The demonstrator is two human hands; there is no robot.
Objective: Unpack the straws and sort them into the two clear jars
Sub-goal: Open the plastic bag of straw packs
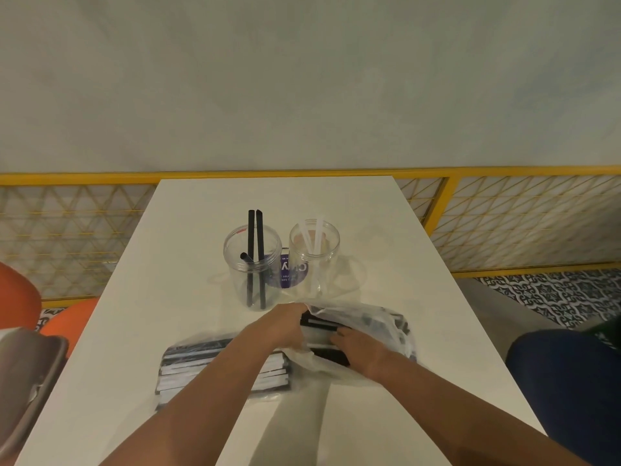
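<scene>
Your left hand point(285, 322) holds the mouth of the plastic bag point(363, 334) | your right hand point(356, 348) reaches inside, on the bagged straws point(319, 326); whether it has pinched one is hidden | straws run left-right, right hand nearer | black-straw jar point(252, 264) far-left, clear-straw jar point(314, 257) far, straight ahead.

The fingertips of the left hand point(284, 322) are hiding inside the crinkly plastic bag point(361, 319), so its grip is not showing. The right hand point(359, 348) is covering some straws in the bag, and the plastic is blurring the rest. The left arm is hiding part of the straw pack point(201, 363). Between the two jars, a purple label point(285, 269) is too small to read.
</scene>
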